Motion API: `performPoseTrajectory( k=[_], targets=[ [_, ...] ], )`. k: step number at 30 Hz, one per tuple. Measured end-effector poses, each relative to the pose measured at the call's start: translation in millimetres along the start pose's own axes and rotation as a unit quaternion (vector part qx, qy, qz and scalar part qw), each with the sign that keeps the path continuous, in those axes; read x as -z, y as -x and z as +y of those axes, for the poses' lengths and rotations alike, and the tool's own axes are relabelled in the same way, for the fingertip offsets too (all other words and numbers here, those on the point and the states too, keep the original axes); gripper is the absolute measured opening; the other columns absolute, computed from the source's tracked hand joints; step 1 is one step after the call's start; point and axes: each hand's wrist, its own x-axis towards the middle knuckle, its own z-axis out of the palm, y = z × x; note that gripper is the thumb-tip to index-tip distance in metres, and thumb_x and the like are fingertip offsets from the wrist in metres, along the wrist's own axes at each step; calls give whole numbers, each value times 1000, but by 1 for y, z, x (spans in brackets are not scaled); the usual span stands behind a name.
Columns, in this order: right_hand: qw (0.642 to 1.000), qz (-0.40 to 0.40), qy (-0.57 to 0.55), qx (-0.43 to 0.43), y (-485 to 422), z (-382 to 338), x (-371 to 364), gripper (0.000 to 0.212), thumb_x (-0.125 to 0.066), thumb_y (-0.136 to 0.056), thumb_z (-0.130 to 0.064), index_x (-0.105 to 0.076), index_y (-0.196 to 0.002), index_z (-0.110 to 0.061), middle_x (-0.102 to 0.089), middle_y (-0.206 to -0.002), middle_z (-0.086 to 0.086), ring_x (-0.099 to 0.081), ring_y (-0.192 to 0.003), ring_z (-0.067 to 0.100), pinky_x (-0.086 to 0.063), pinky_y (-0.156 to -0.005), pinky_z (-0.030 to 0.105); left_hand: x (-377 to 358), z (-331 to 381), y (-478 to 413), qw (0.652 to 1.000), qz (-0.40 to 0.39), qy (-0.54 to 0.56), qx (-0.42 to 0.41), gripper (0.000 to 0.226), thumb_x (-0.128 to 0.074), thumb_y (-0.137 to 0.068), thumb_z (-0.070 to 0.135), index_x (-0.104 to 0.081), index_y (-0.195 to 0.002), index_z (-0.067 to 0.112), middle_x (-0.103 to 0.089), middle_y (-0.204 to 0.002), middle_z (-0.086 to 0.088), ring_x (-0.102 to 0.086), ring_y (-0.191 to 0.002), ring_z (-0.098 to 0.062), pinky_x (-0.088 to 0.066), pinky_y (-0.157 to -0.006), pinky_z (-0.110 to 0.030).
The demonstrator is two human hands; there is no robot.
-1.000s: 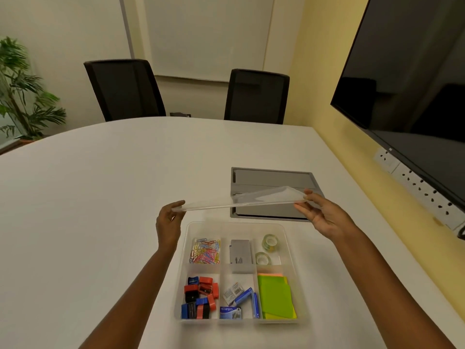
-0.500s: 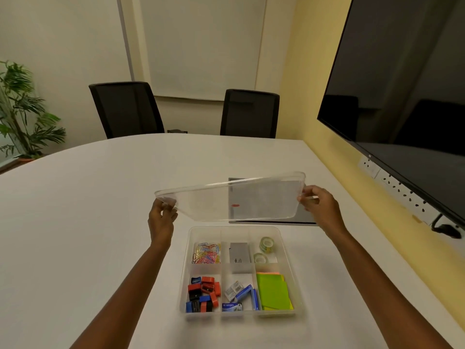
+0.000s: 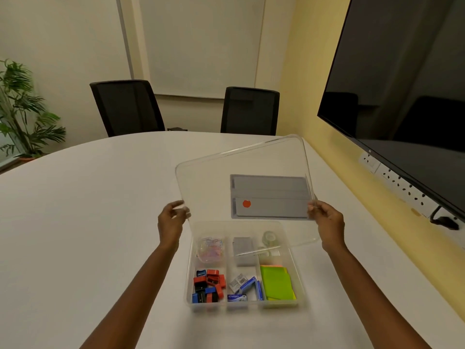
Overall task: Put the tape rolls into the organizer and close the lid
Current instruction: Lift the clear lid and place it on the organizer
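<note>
The clear lid [image 3: 241, 182] has tipped from flat to steeply tilted, left hand [image 3: 172, 224] and right hand [image 3: 327, 222] each clamped on an edge above the organizer [image 3: 300, 275], tape rolls [image 3: 269, 238] already in its far-right compartment; closing looks imminent

Two tape rolls [image 3: 269, 237], one lid [image 3: 241, 177], one organizer [image 3: 297, 273], two chairs [image 3: 125, 107].

A blue staple box [image 3: 236, 297] in the organizer [image 3: 300, 280] reads roughly "Kangaro".
</note>
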Motion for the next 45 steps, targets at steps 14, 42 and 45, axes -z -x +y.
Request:
performPoseTrajectory(
  k=[14,42,45],
  targets=[
    [984,-11,139,-112,24,70,-10,25,-55,-86,1,-56,-111,5,-60,-90,15,-59,-72,27,-49,-50,10,0,-64,34,976,36,-186,108,26,-57,-85,5,-59,-108,-5,-63,-116,-25,-58,-105,-40,-47,-97,-49],
    [908,-111,376,-149,69,117,-6,37,-37,-92,-2,-45,-129,-4,-55,-121,30,-52,-112,41,-43,-91,41,5,-103,73,931,15,-336,140,29,-45,-91,7,-53,-118,-2,-57,-121,-27,-56,-108,-41,-45,-94,-45],
    [916,-116,346,-167,73,119,2,34,-41,-92,-4,-47,-126,-1,-57,-124,27,-52,-114,39,-41,-93,38,8,-104,76,926,7,-353,130,30,-42,-93,11,-51,-120,1,-56,-123,-26,-55,-109,-41,-45,-92,-46]
  ],
)
